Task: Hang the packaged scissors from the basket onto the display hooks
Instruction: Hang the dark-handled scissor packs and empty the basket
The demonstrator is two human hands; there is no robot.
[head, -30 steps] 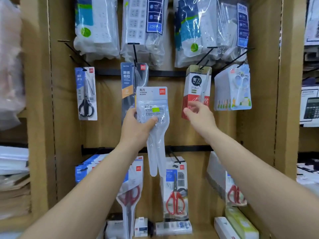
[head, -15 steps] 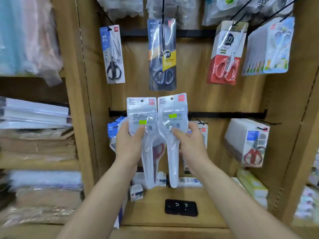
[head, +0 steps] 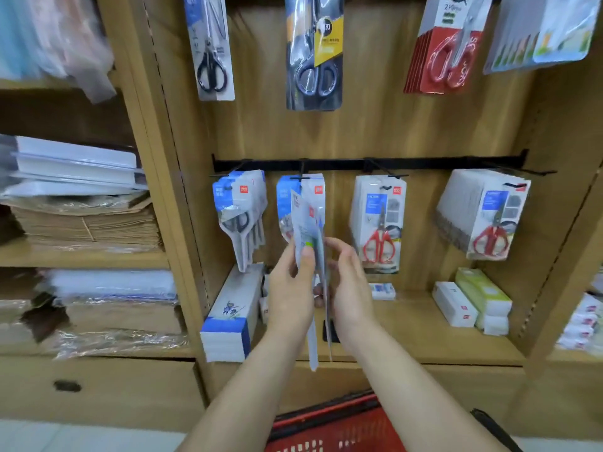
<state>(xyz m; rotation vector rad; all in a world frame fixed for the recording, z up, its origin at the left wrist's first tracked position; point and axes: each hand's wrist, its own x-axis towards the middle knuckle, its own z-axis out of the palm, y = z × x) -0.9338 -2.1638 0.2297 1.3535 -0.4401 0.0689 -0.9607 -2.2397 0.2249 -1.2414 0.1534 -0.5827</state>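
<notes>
as a person faces a wooden store display, both bare hands hold the packaged scissors [head: 306, 223] upright in front of the lower row of display hooks [head: 299, 177]. the left hand [head: 290, 288] pinches the clear packs, thumb pressed just below a green sticker, while the right hand [head: 349, 282] curls its fingers round their right edge. the packs are turned nearly edge-on to the camera and blurred; two pale tips hang below the hands. they sit just in front of a blue-and-white pack [head: 284, 194] hanging from the second hook on the black rail [head: 424, 163]; whether they touch it cannot be told.

left of it on the same rail hangs a bunch of grey-handled scissors [head: 239, 220]. to the right hang a red-handled pair [head: 380, 236] and, further right, a thick stack of similar packs [head: 483, 216]. above, the lower ends of four more hanging packs show: black-handled scissors [head: 212, 57], a dark pack with a yellow panel [head: 315, 60], a red-backed stack [head: 440, 60] and a pale blue stack [head: 548, 31].

on the shelf below stand a tall white box with a blue band [head: 230, 318] at left, and white boxes [head: 455, 309] beside green ones [head: 483, 290] at right. the neighbouring shelves at far left carry brown paper stacks [head: 88, 223]. a red basket [head: 339, 429] sits at the bottom edge, beneath the forearms.
</notes>
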